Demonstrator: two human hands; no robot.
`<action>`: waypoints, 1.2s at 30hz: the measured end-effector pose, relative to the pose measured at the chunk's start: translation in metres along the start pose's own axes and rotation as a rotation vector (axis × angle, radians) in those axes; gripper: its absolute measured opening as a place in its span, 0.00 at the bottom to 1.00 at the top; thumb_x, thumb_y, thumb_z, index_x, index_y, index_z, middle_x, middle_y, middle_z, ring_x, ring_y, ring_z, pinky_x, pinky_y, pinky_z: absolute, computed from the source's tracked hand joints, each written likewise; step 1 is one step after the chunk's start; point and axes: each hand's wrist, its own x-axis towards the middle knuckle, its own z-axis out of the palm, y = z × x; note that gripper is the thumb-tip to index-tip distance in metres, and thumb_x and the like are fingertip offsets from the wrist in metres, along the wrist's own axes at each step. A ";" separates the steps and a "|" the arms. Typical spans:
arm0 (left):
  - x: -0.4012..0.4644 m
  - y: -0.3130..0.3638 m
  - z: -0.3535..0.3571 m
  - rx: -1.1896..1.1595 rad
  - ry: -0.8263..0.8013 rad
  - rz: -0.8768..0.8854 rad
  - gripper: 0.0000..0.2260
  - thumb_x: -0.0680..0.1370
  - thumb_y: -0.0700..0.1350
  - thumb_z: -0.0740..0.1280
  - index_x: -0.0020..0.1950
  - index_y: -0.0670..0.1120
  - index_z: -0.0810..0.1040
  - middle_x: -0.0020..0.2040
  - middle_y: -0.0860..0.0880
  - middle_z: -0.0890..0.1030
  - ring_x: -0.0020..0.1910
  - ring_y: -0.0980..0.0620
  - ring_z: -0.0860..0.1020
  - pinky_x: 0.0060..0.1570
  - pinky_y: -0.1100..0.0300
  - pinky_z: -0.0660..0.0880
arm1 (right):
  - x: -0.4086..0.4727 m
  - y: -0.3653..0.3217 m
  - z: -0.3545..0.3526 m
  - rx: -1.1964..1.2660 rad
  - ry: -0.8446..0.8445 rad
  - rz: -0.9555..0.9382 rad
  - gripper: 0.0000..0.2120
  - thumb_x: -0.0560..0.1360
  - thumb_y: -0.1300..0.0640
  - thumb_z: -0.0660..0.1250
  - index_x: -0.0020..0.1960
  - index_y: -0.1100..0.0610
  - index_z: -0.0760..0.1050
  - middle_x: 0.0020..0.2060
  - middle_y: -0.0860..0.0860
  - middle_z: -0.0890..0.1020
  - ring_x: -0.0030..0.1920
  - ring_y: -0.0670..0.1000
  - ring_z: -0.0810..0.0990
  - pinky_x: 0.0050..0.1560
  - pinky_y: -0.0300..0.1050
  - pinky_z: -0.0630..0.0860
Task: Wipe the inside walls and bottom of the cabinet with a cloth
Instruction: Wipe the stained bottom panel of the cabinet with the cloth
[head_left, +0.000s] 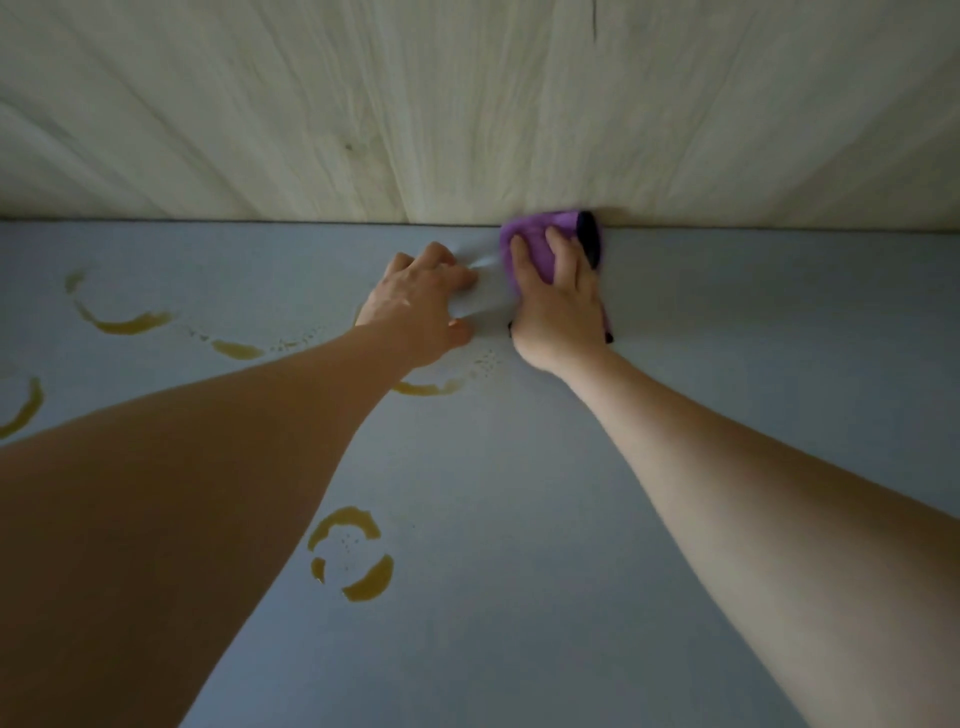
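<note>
Cloth at the back edge of the cabinet bottom

Head view: the purple cloth (540, 244) lies on the grey cabinet bottom (519, 519), touching the pale wood-grain back wall (415, 104). Your right hand (558, 306) presses it, fingers (519, 254) mostly straight. Your left hand (415, 301) rests just beside, fingers loosely curled, holding nothing. Yellow-brown ring stains (353, 561) mark the bottom nearer you.
</note>
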 end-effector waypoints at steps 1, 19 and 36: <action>0.000 0.001 -0.001 -0.002 -0.001 -0.001 0.26 0.74 0.49 0.68 0.72 0.53 0.67 0.69 0.51 0.64 0.64 0.44 0.64 0.63 0.53 0.66 | 0.002 0.006 -0.003 -0.002 -0.019 -0.036 0.34 0.77 0.55 0.61 0.77 0.47 0.47 0.76 0.51 0.43 0.76 0.56 0.42 0.75 0.50 0.47; -0.006 -0.055 -0.006 -0.128 0.146 0.020 0.20 0.77 0.42 0.62 0.69 0.50 0.71 0.66 0.49 0.69 0.65 0.47 0.66 0.61 0.47 0.69 | 0.007 -0.060 0.024 -0.042 0.046 0.037 0.34 0.77 0.57 0.58 0.77 0.48 0.46 0.76 0.53 0.43 0.76 0.57 0.42 0.75 0.51 0.43; -0.017 -0.091 -0.008 -0.048 0.096 -0.022 0.19 0.77 0.43 0.63 0.69 0.49 0.71 0.64 0.45 0.69 0.61 0.42 0.67 0.56 0.53 0.67 | 0.024 -0.103 0.040 -0.065 0.058 -0.221 0.27 0.78 0.55 0.57 0.76 0.46 0.56 0.75 0.51 0.52 0.73 0.58 0.53 0.71 0.50 0.55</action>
